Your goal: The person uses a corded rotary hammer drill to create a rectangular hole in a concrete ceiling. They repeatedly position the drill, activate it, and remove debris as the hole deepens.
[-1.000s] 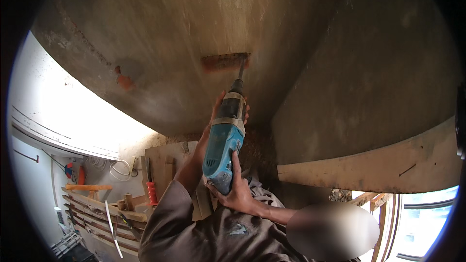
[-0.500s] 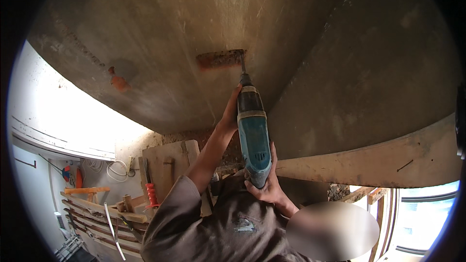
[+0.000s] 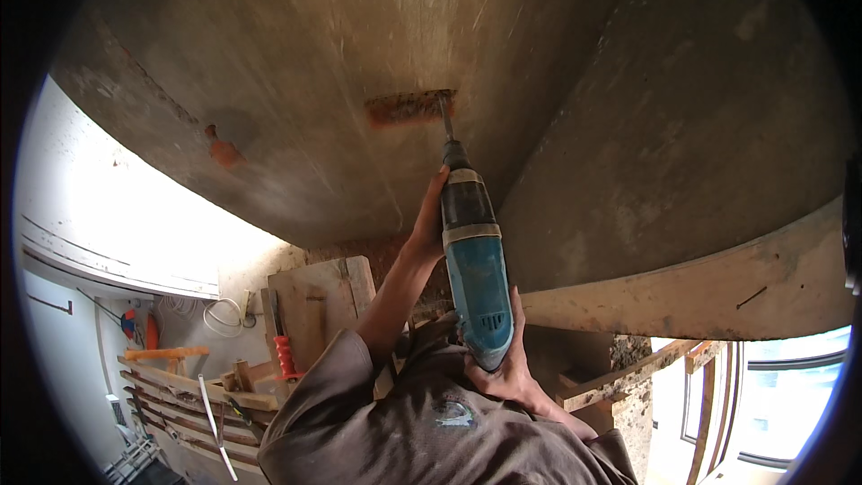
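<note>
A teal and black rotary hammer drill (image 3: 478, 278) points up at the concrete ceiling (image 3: 359, 27). Its metal bit (image 3: 446, 119) reaches the right end of a reddish, rough-edged slot (image 3: 400, 110) cut into the concrete. My left hand (image 3: 435, 193) is closed around the dark front part of the drill, just below the chuck; most of its fingers are hidden behind the body. My right hand (image 3: 507, 375) grips the rear end, where the handle and trigger are largely out of sight. Left of the slot, an orange plastic piece (image 3: 224, 153) shows in the ceiling at the end of a narrow groove.
Below on the left, a chisel with a red ribbed grip (image 3: 285, 357) rests by a wooden board (image 3: 319, 305). Wooden slats (image 3: 193, 395) and a white tube (image 3: 215, 427) stand nearby. Coiled white cable (image 3: 220, 314) hangs behind. A timber frame (image 3: 705, 395) and window (image 3: 795, 395) lie right.
The drill's rear has shifted slightly right and down in view, with both hands still on it. Its bit remains at the slot's right end, tilted a little more.
</note>
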Available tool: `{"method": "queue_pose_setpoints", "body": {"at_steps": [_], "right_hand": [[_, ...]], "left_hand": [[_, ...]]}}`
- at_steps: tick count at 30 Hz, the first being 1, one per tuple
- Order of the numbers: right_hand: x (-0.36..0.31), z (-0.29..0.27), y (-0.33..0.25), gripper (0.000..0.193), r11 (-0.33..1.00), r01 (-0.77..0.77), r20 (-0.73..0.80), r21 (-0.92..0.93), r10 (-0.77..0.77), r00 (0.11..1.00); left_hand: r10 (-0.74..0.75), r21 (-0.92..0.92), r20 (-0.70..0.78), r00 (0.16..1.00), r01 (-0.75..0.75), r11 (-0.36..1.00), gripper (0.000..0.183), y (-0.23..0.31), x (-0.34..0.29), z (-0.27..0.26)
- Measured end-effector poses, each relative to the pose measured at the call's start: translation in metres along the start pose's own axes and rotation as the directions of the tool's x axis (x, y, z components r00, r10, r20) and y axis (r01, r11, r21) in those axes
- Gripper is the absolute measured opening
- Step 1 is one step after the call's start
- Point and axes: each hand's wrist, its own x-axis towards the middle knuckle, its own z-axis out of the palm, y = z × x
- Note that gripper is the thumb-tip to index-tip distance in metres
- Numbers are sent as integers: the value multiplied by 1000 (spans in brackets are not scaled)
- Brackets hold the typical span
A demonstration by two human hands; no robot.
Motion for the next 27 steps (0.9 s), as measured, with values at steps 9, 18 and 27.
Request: {"method": "queue_pose_setpoints", "body": {"at_steps": [9,18,27], "right_hand": [[17,-1,-8,106,995,-31,-227,98,53,973],[44,-7,-7,103,969,30,-222,246,26,975],[-3,-32,10,100,995,-8,-321,98,39,946]], "left_hand": [[-22,-33,-27,999,21,999,47,-8,24,0],[-30,-57,14,999,30,998,49,5,43,-6],[66,305,-236,969,9,952,51,-23,14,18]]}}
